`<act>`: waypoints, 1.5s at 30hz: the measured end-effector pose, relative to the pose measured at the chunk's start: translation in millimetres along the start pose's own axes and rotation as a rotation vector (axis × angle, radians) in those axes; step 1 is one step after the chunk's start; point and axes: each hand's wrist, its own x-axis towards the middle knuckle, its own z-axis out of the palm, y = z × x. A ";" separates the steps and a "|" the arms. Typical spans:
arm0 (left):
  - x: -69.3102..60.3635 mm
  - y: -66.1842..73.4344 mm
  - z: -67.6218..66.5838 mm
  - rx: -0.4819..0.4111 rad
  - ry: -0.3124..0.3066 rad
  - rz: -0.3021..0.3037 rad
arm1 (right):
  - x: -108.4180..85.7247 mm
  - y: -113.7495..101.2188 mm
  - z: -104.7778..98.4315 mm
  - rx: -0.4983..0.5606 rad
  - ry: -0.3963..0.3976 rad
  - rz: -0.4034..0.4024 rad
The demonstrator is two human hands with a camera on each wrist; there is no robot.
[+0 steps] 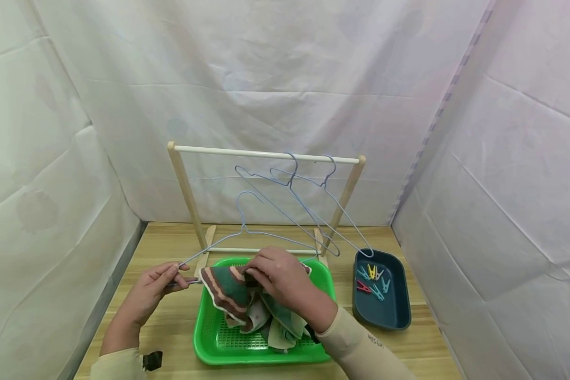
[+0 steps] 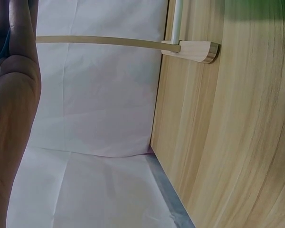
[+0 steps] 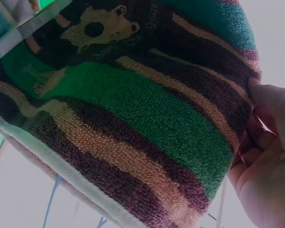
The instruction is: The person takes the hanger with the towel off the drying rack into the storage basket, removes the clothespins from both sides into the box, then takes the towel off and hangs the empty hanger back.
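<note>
Toward the left, my left hand (image 1: 154, 285) pinches one corner of a light blue wire hanger (image 1: 244, 228), whose hook points up. A striped green, brown and tan towel (image 1: 228, 287) hangs at the hanger's lower part; folds and the right hand hide how it meets the wire. My right hand (image 1: 282, 277) grips this towel from above, over a green plastic basket (image 1: 266, 360). In the right wrist view, thumb and fingers pinch the towel's edge, and a bear pattern shows on the cloth. Other crumpled cloths (image 1: 280, 338) lie in the basket beneath.
Behind the basket stands a wooden rack with a white rod (image 1: 228, 151). Two more blue hangers hang toward its right end. At the right, a dark blue tray (image 1: 404, 303) holds several coloured clothespins (image 1: 372, 271). White fabric walls (image 1: 275, 63) surround the wooden table (image 1: 163, 240).
</note>
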 end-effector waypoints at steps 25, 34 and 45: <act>-0.1 0.6 -0.8 0.019 0.026 -0.025 | 24.8 -2.5 -28.5 0.049 0.111 -0.059; 0.2 2.3 -1.3 0.012 0.030 -0.002 | 28.6 -5.0 -36.7 0.081 0.160 -0.066; 1.3 -0.7 -2.9 0.012 0.042 0.007 | 31.4 -7.1 -43.4 0.110 0.200 -0.087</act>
